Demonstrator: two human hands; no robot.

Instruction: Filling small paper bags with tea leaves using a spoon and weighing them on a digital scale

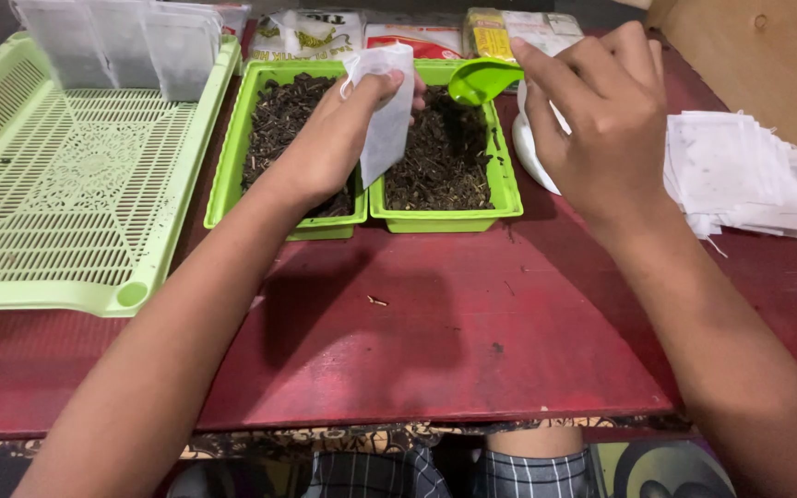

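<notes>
A red wooden table (pixel 435 314) fills the view. On its left lies a large pale green perforated tray (pixel 66 184), with a row of filled white sachets (pixel 122 41) standing along its far edge. Beside it, at the middle of the table, sit 2 smaller bright green trays side by side and touching: the left tray (pixel 232 175) and the right tray (pixel 491 194), both filled with dark loose tea leaves (pixel 440 157). At the right edge of the table a stack of flat empty white sachets (pixel 740 175) is fanned out, well apart from the trays. Printed packets (pixel 417 37) lie behind the trays.

The left hand (pixel 339 138) hovers over the seam between the 2 small trays, fingers closed in a pinch on the top of a white paper sachet (pixel 389 120), which hangs down from the fingers over the leaves. The right hand (pixel 601 120) is just to the right of it, above the right tray's far corner, with thumb and fingers curled around the handle of a small green scoop (pixel 481 81). The scoop's bowl points left, very near the sachet's top edge. A white object (pixel 532 157) shows partly under the right hand; what it is cannot be told.
</notes>
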